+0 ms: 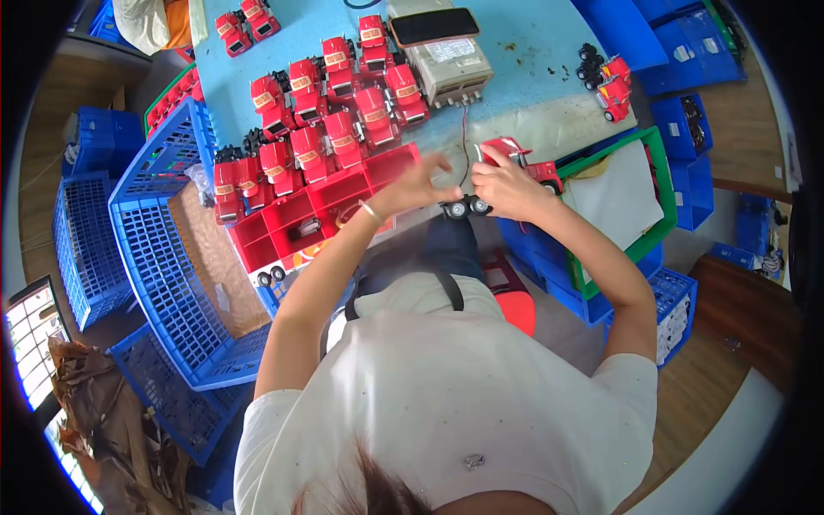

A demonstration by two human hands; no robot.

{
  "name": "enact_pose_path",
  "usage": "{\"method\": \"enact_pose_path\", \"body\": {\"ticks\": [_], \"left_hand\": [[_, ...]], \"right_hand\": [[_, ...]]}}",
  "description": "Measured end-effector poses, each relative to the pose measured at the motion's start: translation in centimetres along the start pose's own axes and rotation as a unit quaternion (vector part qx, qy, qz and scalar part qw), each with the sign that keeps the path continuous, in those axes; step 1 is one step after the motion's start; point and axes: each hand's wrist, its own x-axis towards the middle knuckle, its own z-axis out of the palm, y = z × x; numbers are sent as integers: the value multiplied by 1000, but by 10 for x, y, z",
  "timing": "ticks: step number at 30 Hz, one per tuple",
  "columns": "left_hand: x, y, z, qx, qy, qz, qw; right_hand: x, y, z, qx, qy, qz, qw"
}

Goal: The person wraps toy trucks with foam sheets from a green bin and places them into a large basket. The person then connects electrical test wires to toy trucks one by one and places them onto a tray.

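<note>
My right hand (508, 190) is closed around a red toy truck cab (542, 172), held just off the table's front edge. Black wheels (460, 208) show below its fingers. Just to the left, my left hand (415, 189) is slightly blurred, thumb and fingers apart, with nothing seen between them. It is over the end of a red toy trailer (322, 199) with open compartments and wheels at its lower left. Rows of finished-looking red toy truck cabs (310, 148) stand behind the trailer. A thin dark wire (464, 137) runs down toward the hands.
A beige metal box (451, 69) with a phone (434, 27) on top sits on the blue table (532, 51). More red cabs (614, 89) lie at the right edge. A blue crate (163, 266) stands left; a green-rimmed bin (661, 172) stands right.
</note>
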Motion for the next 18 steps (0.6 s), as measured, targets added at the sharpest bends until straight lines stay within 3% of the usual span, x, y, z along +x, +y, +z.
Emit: {"method": "enact_pose_path", "body": {"ticks": [1,3,4,6,7,10,11,18], "left_hand": [[-16,15,2,2,0,0,1000],[-44,40,4,-259,-99,12,961],[-57,49,1,-256,-96,14,962],[-85,60,-10,-474,-60,11,879],[-98,61,-13,-574,-41,9,818],[-127,60,-18,-626,-31,24,779],[-135,60,-18,-654,-26,30,756],[-162,59,-13,-659,-22,65,749]], "right_hand": [[2,-9,-19,-1,2,1,1000],[7,-29,-58,-9,248,10,969],[7,-41,-76,-13,251,9,968],[4,-69,-100,11,360,90,929],[3,-82,-99,10,361,88,928],[6,-110,-87,135,225,161,952],[9,-113,-86,134,227,161,951],[25,-114,-89,135,227,177,948]]}}
